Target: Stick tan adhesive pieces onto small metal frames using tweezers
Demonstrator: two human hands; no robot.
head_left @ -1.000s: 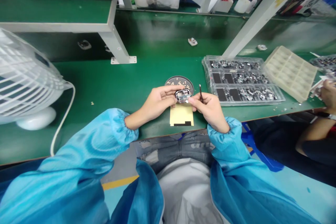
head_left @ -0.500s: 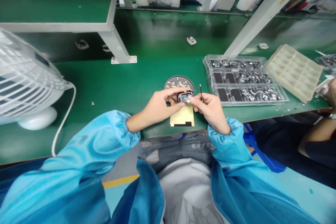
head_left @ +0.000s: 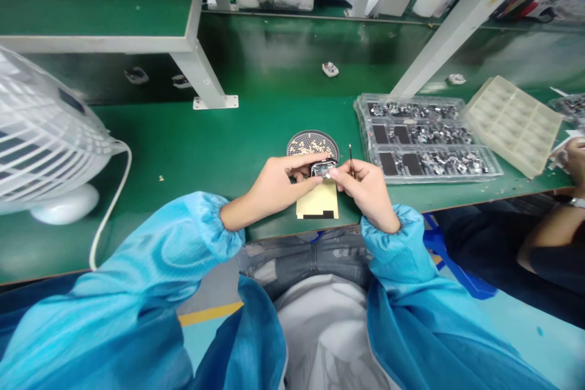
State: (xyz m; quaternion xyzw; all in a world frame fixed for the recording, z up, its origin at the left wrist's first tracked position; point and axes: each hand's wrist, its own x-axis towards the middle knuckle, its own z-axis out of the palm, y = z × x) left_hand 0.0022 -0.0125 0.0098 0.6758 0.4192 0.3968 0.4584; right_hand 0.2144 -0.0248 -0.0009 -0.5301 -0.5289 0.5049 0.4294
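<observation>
My left hand (head_left: pixel 278 183) pinches a small dark electronic part (head_left: pixel 322 168) with a metal rim, held just above a yellow sheet (head_left: pixel 319 202) that has a black strip along its near edge. My right hand (head_left: pixel 365 187) is closed around thin tweezers (head_left: pixel 351 157), whose tips stick up behind the fingers, and its thumb and forefinger touch the right side of the part. A round dark dish (head_left: pixel 312 144) of small gold pieces sits just behind both hands.
A clear tray (head_left: pixel 423 138) of several small parts lies to the right, with a cream compartment tray (head_left: pixel 514 123) beyond it. A white fan (head_left: pixel 46 134) stands at the left with its cord. A shelf leg (head_left: pixel 201 76) rises behind. Another person's hand (head_left: pixel 573 158) works at far right.
The part has been tilted in my left hand, so its flat face no longer points up. Both hands stay almost in place over the yellow sheet.
</observation>
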